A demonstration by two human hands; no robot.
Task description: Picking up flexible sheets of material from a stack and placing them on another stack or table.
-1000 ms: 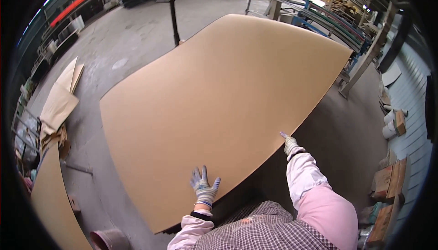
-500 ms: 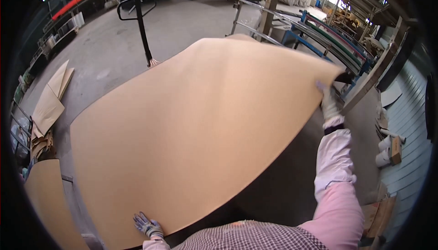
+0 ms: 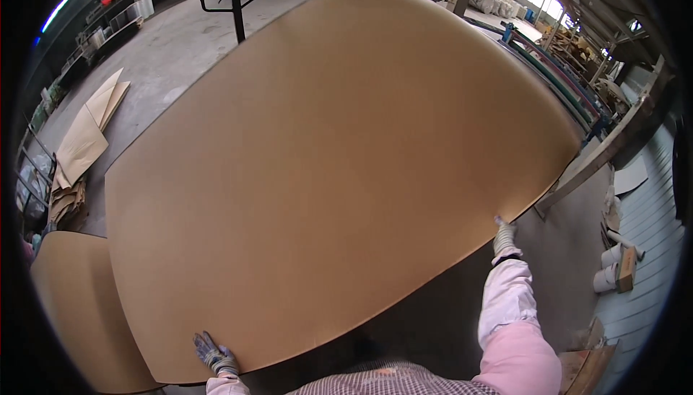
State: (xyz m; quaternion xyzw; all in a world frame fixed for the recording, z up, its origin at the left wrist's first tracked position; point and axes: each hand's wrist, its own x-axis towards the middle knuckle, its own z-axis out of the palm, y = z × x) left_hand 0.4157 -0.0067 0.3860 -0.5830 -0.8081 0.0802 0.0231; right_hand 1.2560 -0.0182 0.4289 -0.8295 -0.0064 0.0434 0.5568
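A large brown cardboard sheet [image 3: 325,171] spreads across most of the view, its near edge slanting from lower left to upper right. My left hand [image 3: 215,355], in a grey knitted glove, lies flat on the sheet near its close left corner, fingers outstretched. Gripping the near edge farther right is my right hand [image 3: 504,236], also gloved; its thumb rests on top and the other fingers are hidden under the sheet. What supports the sheet is mostly covered by it.
A second cardboard sheet [image 3: 79,308] lies at lower left. Beyond it are torn cardboard pieces [image 3: 83,139]. A black pallet-truck handle [image 3: 237,7] rises past the far edge. A roller machine [image 3: 556,81] and a post [image 3: 603,142] stand right. White buckets [image 3: 608,274] sit by the wall.
The sheet's far right part has swung upward and away, and it now looks flatter, covering the railing. My right hand has come nearer along the edge; my left has shifted slightly left.
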